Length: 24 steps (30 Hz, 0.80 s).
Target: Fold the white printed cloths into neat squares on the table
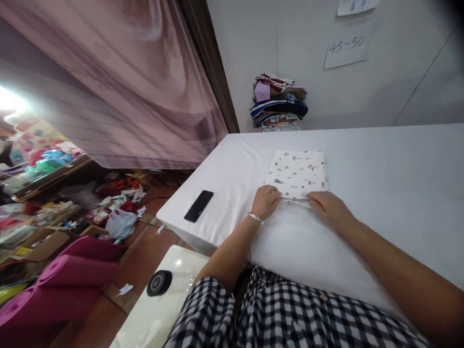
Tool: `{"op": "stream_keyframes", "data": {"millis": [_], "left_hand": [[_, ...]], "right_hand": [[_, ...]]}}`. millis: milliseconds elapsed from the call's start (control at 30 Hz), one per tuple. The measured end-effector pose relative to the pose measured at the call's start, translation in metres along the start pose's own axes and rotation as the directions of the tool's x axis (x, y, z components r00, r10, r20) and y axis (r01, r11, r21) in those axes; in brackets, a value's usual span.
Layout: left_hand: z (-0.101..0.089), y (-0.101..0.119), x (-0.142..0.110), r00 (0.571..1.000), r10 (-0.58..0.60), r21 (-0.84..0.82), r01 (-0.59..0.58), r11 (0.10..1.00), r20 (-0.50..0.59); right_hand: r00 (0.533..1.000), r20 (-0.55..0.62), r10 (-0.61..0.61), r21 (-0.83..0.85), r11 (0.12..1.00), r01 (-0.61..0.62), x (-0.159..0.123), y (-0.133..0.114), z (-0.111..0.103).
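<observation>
A: You've got 1 folded cloth (297, 171), white w/ small dark prints, flat on the white surface (384, 179) right before you. Grip?

B: You're grasping it w/ both: L hand (266, 200) at its near L corner, R hand (329, 208) at its near R corner. How tight, can't tell.

A: Others nr you?

B: 1 black phone (199, 206) on the surface, to your L, well apart from the folded cloth. 1 pile of fabrics (279, 105) at the far edge by the wall (250, 43); can't count pcs.

A: Rest?

B: 2 paper notes (346, 50) up on the wall, 1 marked "45-50". 1 bracelet (255, 218) just behind your L hand. Pink rolls (78, 270) far L, min. 2.
</observation>
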<state>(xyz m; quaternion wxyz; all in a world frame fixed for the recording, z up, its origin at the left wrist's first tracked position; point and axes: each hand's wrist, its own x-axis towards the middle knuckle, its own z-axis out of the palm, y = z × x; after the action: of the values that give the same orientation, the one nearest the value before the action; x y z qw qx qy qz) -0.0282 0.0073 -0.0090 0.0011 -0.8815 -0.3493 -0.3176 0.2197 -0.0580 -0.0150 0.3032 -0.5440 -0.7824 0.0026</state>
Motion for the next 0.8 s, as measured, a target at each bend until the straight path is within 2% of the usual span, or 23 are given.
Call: {"op": "stream_keyframes", "data": {"millis": [133,267,467,633,800], "left_hand": [[0.002,0.002,0.004,1.0,-0.007,-0.028,0.006,1.0,-0.007],[0.004,0.004,0.004,1.0,0.015,-0.014,-0.015,1.0,0.002],[0.003,0.01,0.004,0.995,0.03,0.064,-0.036,0.997,0.096],[-0.001,0.016,0.01,0.981,0.03,0.109,-0.052,0.993,0.194],[0.001,0.019,0.013,0.988,-0.007,0.061,-0.003,0.998,0.156]], "right_hand": [[0.999,-0.046,-0.003,-0.007,1.0,0.002,-0.004,0.003,0.003],[0.993,-0.081,-0.082,-0.02,0.997,0.081,-0.005,0.004,0.005],[0.985,-0.069,-0.157,-0.07,0.986,0.152,-0.002,0.0,0.001],[0.981,0.004,-0.192,-0.083,0.978,0.192,0.001,-0.005,-0.001],[0.984,0.024,-0.179,-0.094,0.979,0.18,0.003,-0.01,-0.004]]}}
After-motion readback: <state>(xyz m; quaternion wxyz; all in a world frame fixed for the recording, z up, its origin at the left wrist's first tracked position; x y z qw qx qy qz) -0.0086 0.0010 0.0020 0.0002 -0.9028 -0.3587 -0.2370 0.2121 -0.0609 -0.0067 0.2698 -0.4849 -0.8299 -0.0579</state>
